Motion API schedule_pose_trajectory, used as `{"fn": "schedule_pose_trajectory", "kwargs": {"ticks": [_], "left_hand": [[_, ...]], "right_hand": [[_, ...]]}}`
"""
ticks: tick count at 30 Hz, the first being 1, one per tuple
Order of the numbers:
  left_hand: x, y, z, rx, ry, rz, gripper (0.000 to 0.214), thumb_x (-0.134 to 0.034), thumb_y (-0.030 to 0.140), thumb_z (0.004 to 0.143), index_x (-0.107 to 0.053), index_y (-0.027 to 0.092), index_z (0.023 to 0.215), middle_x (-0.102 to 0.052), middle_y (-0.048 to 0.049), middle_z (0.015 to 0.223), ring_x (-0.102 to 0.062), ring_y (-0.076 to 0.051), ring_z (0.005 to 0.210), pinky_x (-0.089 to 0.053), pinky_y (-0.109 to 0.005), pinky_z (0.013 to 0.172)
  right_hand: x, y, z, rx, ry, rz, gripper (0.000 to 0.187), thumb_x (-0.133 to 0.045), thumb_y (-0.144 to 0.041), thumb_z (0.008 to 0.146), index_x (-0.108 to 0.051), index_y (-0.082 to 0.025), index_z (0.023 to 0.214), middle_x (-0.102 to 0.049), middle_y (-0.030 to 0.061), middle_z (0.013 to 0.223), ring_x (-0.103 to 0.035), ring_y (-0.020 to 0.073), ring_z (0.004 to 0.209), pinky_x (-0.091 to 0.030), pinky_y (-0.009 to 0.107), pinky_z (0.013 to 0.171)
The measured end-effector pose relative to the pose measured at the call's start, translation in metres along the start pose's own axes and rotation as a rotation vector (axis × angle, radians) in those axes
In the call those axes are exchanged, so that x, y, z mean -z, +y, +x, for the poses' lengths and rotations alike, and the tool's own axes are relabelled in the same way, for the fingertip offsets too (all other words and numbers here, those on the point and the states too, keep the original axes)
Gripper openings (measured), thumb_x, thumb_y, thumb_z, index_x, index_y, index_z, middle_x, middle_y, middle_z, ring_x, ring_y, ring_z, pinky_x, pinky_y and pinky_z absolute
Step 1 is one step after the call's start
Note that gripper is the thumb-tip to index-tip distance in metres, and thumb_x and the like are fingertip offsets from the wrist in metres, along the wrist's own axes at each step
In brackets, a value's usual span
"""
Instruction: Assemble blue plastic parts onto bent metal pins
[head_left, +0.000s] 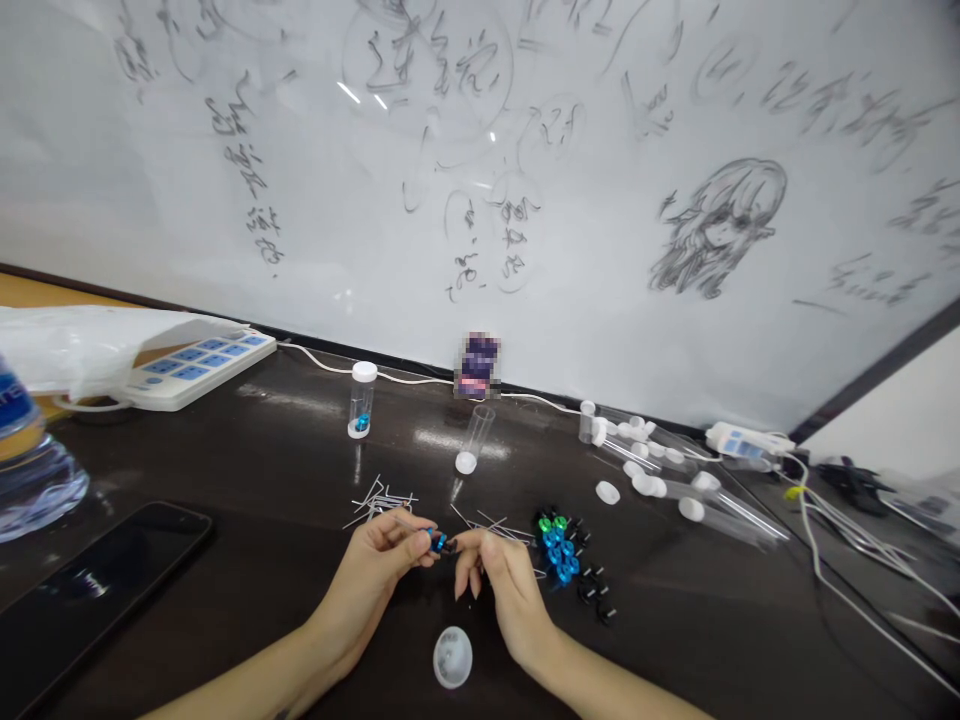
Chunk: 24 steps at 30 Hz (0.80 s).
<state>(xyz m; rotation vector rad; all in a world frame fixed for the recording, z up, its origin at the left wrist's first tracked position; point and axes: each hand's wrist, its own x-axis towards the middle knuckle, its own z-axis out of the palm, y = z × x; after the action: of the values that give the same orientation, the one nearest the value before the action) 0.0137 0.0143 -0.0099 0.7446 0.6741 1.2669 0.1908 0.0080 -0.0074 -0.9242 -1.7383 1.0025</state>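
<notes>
My left hand [382, 565] pinches a small blue knob-like part [437, 541] with a thin metal pin sticking out of it. My right hand [499, 575] is closed in a pinch at the other end of the same part, fingertips meeting the left hand's. Right of my hands lies a heap of blue, green and black small parts [564, 555]. A scatter of thin metal pins [379, 500] lies just beyond my left hand. A round white cap [453, 657] rests on the table between my wrists.
On the dark table [262, 480] stand a capped vial with a blue part [362, 400], an upturned empty vial [472, 440], and several clear tubes with white caps [667, 480]. A phone [82, 590], a water bottle [26, 460] and a power strip [199, 365] sit left; cables [832, 540] run right.
</notes>
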Motion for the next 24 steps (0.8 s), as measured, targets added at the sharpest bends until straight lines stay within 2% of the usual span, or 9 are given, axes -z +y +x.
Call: {"fn": "schedule_pose_trajectory", "kwargs": {"ticks": [24], "left_hand": [[0.0001,-0.0018,-0.0017,0.011,0.031,-0.03,0.011,-0.079,0.02,0.071,-0.073,0.016,0.08,-0.071,-0.0013,0.071,-0.062,-0.011,0.065,-0.048,-0.022,0.069]], "right_hand": [[0.0,-0.0018,-0.0016,0.014,-0.059,-0.003,0.056,-0.028,-0.048,0.101,-0.072,-0.014,0.091,-0.063,0.0035,0.056,-0.05,0.0132,0.049,-0.04,0.025,0.052]]}}
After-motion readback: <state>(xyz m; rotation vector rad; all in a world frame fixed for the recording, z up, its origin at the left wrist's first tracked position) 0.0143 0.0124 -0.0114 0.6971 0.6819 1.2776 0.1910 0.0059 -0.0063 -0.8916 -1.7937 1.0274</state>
